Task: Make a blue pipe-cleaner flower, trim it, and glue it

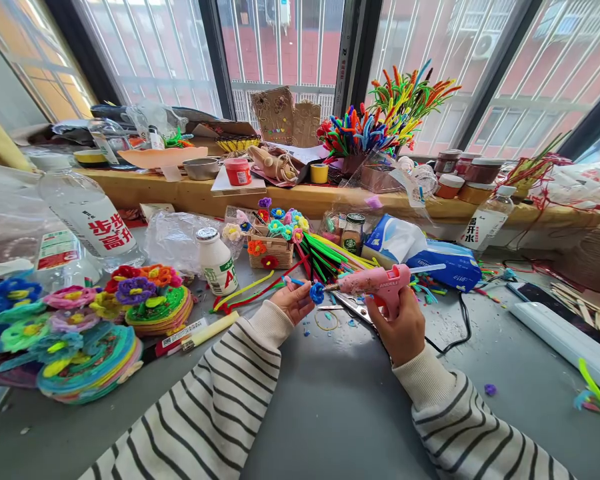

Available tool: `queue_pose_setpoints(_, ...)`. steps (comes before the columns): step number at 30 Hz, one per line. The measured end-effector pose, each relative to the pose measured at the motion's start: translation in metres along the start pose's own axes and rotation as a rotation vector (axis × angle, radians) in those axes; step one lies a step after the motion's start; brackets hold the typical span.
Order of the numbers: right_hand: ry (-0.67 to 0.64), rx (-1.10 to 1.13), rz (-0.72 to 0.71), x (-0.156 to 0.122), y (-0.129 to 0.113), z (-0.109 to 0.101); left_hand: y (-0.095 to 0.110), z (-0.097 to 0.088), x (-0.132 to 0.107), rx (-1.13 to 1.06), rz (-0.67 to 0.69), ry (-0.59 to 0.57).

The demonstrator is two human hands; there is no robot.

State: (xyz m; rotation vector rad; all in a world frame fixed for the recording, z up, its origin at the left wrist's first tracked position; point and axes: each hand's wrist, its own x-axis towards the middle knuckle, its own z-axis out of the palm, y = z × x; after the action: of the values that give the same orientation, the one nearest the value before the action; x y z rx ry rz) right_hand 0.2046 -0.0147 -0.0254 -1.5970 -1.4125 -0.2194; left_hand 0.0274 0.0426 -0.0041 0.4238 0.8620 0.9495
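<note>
My left hand (294,303) pinches a small blue pipe-cleaner flower (317,292), its petals curled up beyond the fingertips. In my right hand (403,325) is a pink hot glue gun (377,285), fingers wrapped round its handle. The gun's nozzle points left and its tip meets, or nearly meets, the blue flower; I cannot tell which. A clear glue stick (427,268) sticks out of the back of the gun. Behind the gun and my right hand lies a pair of scissors (356,308), partly hidden.
Left stand pipe-cleaner flowers on round coiled bases (87,367) and a white bottle (215,263). Ahead are a small basket of flowers (273,250), loose pipe cleaners (327,257) and a blue tissue pack (423,257). A black cord (463,333) curves right; a phone (555,303) lies beyond.
</note>
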Motion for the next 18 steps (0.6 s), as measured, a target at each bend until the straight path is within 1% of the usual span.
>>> queue_pose_setpoints(5, 0.008, -0.07, -0.07, -0.0021, 0.0008, 0.0001, 0.0002, 0.0018, -0.0006, 0.012, -0.022, 0.021)
queue_pose_setpoints(11, 0.043, -0.12, -0.147, -0.003, 0.0019, 0.0003, 0.0008, -0.0001, 0.0015, 0.01, -0.036, 0.026)
queue_pose_setpoints(18, 0.049, -0.132, -0.177, -0.005, 0.0037, 0.0016, 0.0004, 0.0006, 0.0015, 0.011, -0.037, 0.013)
